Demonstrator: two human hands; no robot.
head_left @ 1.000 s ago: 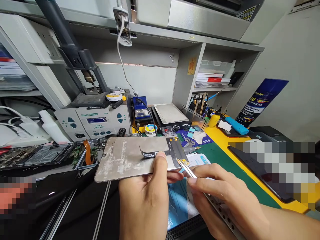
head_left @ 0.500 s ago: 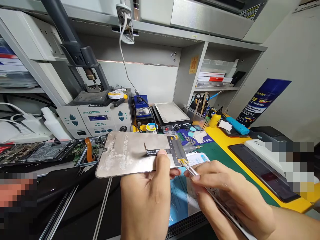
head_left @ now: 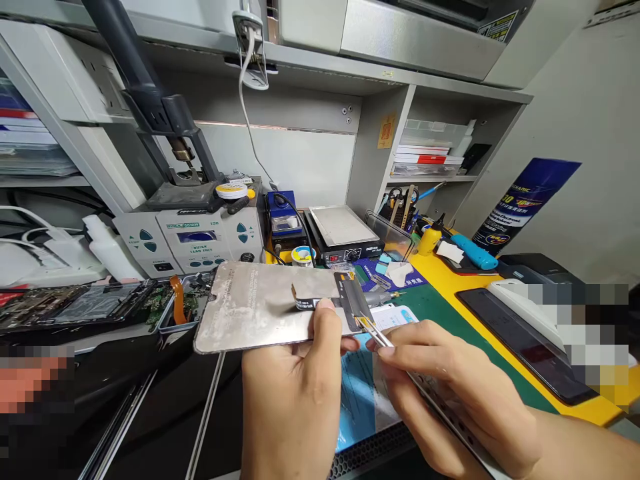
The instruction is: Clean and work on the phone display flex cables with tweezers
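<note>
A metal-backed screen panel [head_left: 270, 327] with a short ribbon [head_left: 306, 305] is held up over the surface [head_left: 443, 281], the left hand [head_left: 295, 393] grasping it with thumb on top and fingers underneath. The right hand [head_left: 450, 387] has its fingers pinched around tweezers [head_left: 376, 333], their tips at the panel's dark right end. Farther off sit a hot plate [head_left: 343, 227], a yellow bottle [head_left: 429, 241] and, to the right, a dark phone [head_left: 525, 347].
</note>
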